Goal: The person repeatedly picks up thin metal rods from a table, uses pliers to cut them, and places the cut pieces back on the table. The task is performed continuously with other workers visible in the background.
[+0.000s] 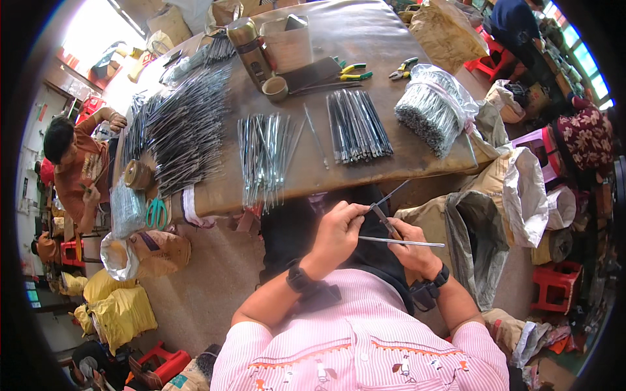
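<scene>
A brown-topped table point(375, 42) is the largest thing here. A broad heap of dark thin rods point(186, 124) covers its left part, and a plastic-wrapped bundle of silver rods point(424, 117) sits near its right end. A neat row of dark rods point(357, 127) and a looser pile of silver rods point(264, 153) lie near its front edge. Toward its far side stands a brown cylindrical flask point(249, 55).

Just off the table's near edge, the left hand point(338, 231) has its fingers closed on a silver rod point(417, 244) that reaches past the right hand point(414, 251). That hand, also off the edge, is curled closed around a slim metal tool point(385, 220), whose exact kind I cannot tell.
</scene>
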### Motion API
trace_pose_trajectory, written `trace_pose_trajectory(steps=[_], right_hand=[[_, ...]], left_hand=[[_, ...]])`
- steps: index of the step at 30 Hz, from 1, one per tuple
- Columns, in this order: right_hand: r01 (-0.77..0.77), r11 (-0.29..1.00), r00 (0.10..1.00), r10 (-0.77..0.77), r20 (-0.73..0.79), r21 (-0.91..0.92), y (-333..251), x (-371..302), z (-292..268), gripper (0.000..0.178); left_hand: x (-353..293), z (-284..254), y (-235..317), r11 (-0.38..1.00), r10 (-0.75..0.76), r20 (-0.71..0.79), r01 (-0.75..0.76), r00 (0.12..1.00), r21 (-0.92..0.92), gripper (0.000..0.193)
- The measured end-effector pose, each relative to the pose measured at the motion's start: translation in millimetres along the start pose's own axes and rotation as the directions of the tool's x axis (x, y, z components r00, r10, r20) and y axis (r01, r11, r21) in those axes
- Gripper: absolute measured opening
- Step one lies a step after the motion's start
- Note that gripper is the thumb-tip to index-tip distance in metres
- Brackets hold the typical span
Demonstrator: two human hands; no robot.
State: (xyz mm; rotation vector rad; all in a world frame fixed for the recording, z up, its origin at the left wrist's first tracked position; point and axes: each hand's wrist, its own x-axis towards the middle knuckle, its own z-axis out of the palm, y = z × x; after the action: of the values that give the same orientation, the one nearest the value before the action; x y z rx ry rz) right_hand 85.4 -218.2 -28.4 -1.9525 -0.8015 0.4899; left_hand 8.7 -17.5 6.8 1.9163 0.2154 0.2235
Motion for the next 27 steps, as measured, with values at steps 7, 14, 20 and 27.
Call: trace_pose_trajectory(steps=[7,14,20,27], right_hand=[[-0.020,0.999,1.000,0.019,-0.023,-0.047,-4.6,0.0,3.9,0.037],[-0.111,0.991,0.991,0.116,0.060,-0.081,-9.1,6.8,-1.1,0.033],[-0.117,0.990,0.992,0.120,0.034,-0.081,-12.0,7.9,0.3,0.030],[-0.135,0.988,0.991,0.134,-0.022,-0.070,-9.9,15.0,2.1,0.031]], left_hand=[[2.7,4.5,-10.1,0.996,0.035,-0.034,-0.038,0.999,-0.079,0.016],[9.8,-6.3,-6.3,0.907,-0.240,0.168,0.283,0.956,-0.312,0.016],[13.8,-14.0,1.6,0.860,-0.310,0.254,0.384,0.916,-0.337,0.018],[-1.1,-28.6,4.5,0.963,-0.070,0.028,0.060,0.997,0.261,0.031]])
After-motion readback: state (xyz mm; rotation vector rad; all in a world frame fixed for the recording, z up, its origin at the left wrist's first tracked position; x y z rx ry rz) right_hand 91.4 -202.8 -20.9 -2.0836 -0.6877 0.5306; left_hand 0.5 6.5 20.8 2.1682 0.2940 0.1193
